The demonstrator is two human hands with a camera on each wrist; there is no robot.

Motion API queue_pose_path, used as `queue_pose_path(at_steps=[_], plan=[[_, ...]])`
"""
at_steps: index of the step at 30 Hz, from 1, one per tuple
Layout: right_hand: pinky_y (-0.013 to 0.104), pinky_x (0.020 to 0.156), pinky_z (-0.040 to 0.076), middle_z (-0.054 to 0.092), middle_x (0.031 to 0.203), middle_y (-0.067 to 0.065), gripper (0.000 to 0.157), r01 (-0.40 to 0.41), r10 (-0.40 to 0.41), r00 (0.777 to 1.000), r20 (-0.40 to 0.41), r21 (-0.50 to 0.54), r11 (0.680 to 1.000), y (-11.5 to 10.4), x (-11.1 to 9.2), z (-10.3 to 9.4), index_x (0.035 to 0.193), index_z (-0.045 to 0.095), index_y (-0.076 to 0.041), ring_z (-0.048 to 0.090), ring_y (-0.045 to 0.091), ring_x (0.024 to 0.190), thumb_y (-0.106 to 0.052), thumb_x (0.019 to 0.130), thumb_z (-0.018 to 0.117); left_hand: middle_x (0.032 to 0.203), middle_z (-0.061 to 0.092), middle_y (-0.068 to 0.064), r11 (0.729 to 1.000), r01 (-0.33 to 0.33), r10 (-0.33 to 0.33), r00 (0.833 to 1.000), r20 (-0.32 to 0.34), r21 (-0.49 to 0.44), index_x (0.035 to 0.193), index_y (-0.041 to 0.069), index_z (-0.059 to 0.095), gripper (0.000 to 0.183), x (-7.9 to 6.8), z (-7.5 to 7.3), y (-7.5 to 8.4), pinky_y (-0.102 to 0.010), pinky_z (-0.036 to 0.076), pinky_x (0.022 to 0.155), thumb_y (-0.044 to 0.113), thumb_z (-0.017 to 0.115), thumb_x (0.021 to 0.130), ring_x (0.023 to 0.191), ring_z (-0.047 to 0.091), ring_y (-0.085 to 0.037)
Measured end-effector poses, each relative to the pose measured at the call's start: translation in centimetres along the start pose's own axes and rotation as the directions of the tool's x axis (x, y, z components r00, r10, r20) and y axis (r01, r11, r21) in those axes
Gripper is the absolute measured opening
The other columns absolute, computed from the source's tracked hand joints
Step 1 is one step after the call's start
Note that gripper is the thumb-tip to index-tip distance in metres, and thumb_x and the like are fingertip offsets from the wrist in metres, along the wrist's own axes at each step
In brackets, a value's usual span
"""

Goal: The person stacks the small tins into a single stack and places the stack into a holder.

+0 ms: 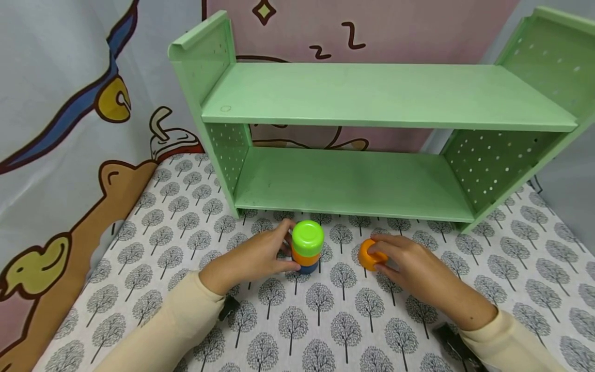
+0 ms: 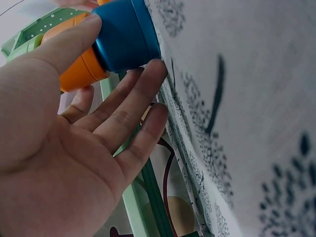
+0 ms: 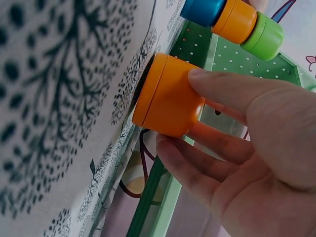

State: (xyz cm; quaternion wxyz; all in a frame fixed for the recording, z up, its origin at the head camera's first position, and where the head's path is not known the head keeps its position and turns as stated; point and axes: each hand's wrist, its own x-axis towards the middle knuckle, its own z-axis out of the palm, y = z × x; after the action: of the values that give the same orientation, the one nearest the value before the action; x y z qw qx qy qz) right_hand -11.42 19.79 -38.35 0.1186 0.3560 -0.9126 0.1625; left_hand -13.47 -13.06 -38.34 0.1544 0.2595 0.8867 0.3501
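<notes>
A stack of three cups stands upside down on the cloth: a green cup (image 1: 308, 237) on top, an orange cup (image 1: 306, 257) in the middle and a blue cup (image 2: 127, 37) at the bottom. My left hand (image 1: 257, 258) is at the stack's left side. Its thumb lies against the lower cups, its other fingers loosely spread beside them. To the right, my right hand (image 1: 411, 263) pinches another orange cup (image 3: 170, 96) between thumb and fingers. That cup's rim faces the cloth; whether it touches is hard to tell.
A light green two-tier shelf (image 1: 353, 181) stands behind the cups, with perforated side panels. A white cloth (image 1: 321, 320) printed with trees covers the table. Cartoon-patterned curtains (image 1: 153, 57) hang at the back and left.
</notes>
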Motion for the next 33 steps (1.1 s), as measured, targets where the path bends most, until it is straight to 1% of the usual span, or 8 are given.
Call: queue_pose_path(at_steps=[13,21,28,33], plan=[[0.036,0.079,0.062,0.066,0.125,0.023,0.040,0.018,-0.018,0.999,-0.031,0.002,1.000,-0.06,0.09,-0.21,0.102,0.074,-0.008,0.068,0.038,0.108,-0.001,0.065,0.089,0.122,0.066,-0.008,1.000,0.000,0.000,1.000,0.006,-0.007,0.138,0.011,0.038,0.070,-0.04,-0.04,0.09,-0.029,0.058,0.089,0.021,0.082,0.084,0.103,0.068,-0.014],[0.036,0.079,0.062,0.067,0.125,0.021,0.040,0.035,-0.035,0.998,-0.054,0.004,0.999,-0.21,0.14,-0.13,0.102,0.074,-0.008,0.068,0.038,0.108,-0.002,0.065,0.089,0.121,0.066,-0.008,1.000,-0.005,0.005,1.000,0.000,0.009,0.137,0.011,0.038,0.070,-0.02,0.10,-0.12,-0.029,0.058,0.089,0.022,0.082,0.083,0.102,0.068,-0.014],[0.037,0.080,0.062,0.066,0.125,0.020,0.039,0.063,-0.063,0.994,-0.091,-0.003,0.998,-0.19,0.19,-0.12,0.099,0.073,-0.009,0.067,0.038,0.109,-0.003,0.065,0.090,0.122,0.066,-0.008,1.000,0.001,-0.001,1.000,-0.002,0.018,0.138,0.010,0.038,0.071,-0.10,0.07,-0.06,-0.029,0.059,0.088,0.023,0.082,0.083,0.102,0.068,-0.014],[0.039,0.081,0.062,0.066,0.127,0.020,0.039,0.068,-0.069,0.991,-0.117,-0.012,0.998,-0.30,0.18,-0.33,0.100,0.073,-0.009,0.066,0.038,0.110,-0.004,0.065,0.090,0.121,0.066,-0.007,1.000,-0.003,0.004,1.000,-0.005,0.022,0.137,0.010,0.038,0.071,-0.06,0.07,-0.07,-0.029,0.058,0.088,0.023,0.082,0.083,0.102,0.068,-0.013]])
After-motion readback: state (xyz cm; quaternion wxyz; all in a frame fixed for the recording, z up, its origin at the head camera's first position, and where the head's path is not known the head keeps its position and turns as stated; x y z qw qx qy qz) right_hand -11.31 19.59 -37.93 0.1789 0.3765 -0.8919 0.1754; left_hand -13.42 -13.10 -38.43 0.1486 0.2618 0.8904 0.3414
